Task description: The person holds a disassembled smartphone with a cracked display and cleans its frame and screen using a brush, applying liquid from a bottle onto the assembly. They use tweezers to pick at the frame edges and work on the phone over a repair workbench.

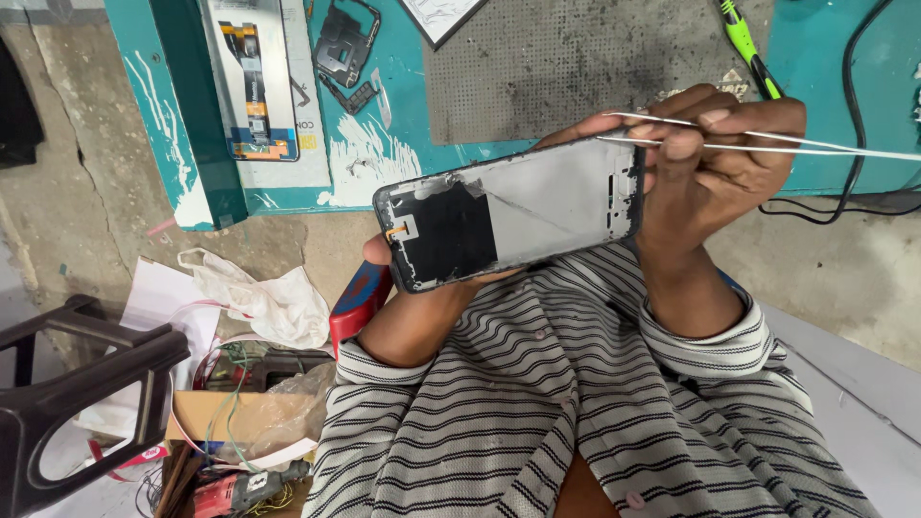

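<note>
Holding one opened phone frame [513, 223] level above my lap, back side up, one half dark, the other pale grey metal.

Hands, two. My left hand [384, 251] is almost wholly hidden beneath the frame; only a thumb tip shows at its near left edge, so I cannot tell how the fingers close under it. My right hand [715, 158] is closed on one pair of metal tweezers [767, 144], pinched between thumb and forefingers; the two thin prongs run out to the right and are cut off by the picture's edge. The tips reach the frame's right end, though exactly where they touch is hard to make out.

Workbench [192, 144], one, teal with white scuffs, just beyond the frame. On it: one grey perforated mat [566, 67]; one flat parts card [264, 91] bearing a phone component; two small black phone parts [347, 53], details unclear; one green-handled tool [746, 43], upper end cut off; one black cable [849, 105], looping off to the right.

Floor side, left: one crumpled white bag [264, 302]; one black plastic stool [82, 388], partly out of view; one cardboard box [225, 412] of tangled wires, contents not countable; one red item [360, 297] mostly hidden behind my left forearm.
</note>
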